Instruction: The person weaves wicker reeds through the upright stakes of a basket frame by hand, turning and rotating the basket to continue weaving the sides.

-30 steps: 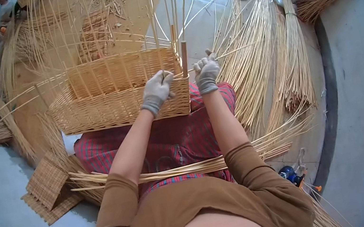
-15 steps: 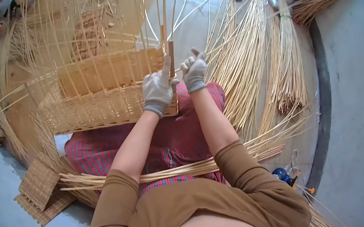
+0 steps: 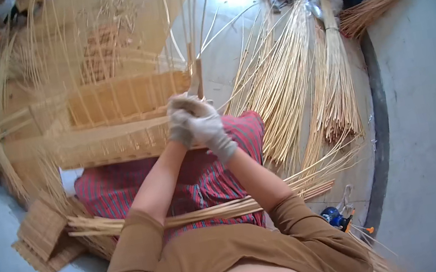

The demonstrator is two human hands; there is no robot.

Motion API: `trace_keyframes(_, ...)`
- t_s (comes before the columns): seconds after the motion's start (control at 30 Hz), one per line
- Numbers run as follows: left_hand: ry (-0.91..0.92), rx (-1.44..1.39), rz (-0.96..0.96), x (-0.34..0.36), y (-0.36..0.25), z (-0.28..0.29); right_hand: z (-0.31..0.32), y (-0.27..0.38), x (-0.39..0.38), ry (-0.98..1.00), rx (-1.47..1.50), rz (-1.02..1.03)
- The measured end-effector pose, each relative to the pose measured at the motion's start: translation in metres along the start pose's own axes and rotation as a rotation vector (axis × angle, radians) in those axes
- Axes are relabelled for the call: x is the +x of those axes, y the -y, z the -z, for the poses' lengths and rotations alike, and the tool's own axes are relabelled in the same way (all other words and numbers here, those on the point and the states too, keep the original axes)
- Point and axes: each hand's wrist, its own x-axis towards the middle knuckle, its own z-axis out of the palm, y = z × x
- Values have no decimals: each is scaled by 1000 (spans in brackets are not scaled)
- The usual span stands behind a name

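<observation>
A half-woven wicker basket (image 3: 110,145) rests across my lap, pale, with tall upright stakes rising from its rim. My left hand (image 3: 178,121), in a white work glove, is closed at the basket's right front corner. Over it lies my right hand (image 3: 207,126), gloved too, fingers curled inward; what they hold is hidden. Motion smears both hands a little. Just above them stands a flat brown strip (image 3: 198,78) at the corner. A thin weaving rod (image 3: 239,91) runs off to the right of the hands.
Bundles of pale rods (image 3: 291,89) spread on the floor at right, with a browner bundle (image 3: 380,5) beyond. Loose rods (image 3: 213,213) lie across my lap. Woven panels (image 3: 43,226) lie at left. A blue tool with orange parts (image 3: 336,219) sits near my right elbow.
My right hand has moved left from beside the corner onto my left hand, so the two now overlap. The basket looks blurred and slightly lower in view.
</observation>
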Motion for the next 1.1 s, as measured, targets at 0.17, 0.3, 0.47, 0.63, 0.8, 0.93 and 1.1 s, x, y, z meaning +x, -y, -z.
trace_keyframes(0.17,21,853,-371,-19,-12,-48,87,1,64,-86,-346,-132)
trace_keyframes(0.3,-203,519,-275,-29,-69,5,96,-1,71,252,-810,-292)
trace_keyframes(0.47,-263,695,-439,-20,-124,7,67,-3,62,124,-1134,-59)
trace_keyframes(0.63,-76,868,-427,41,-73,-104,83,-14,31,-189,-1161,-96)
trace_keyframes(0.8,-89,1827,-668,80,-58,-184,55,-38,43,-232,-1157,-151)
trace_keyframes(0.93,345,2110,-331,88,-28,-156,44,-88,54,-384,-1267,170)
trace_keyframes(1.1,367,2045,-671,-9,-5,-165,102,-83,62,-403,-1132,147)
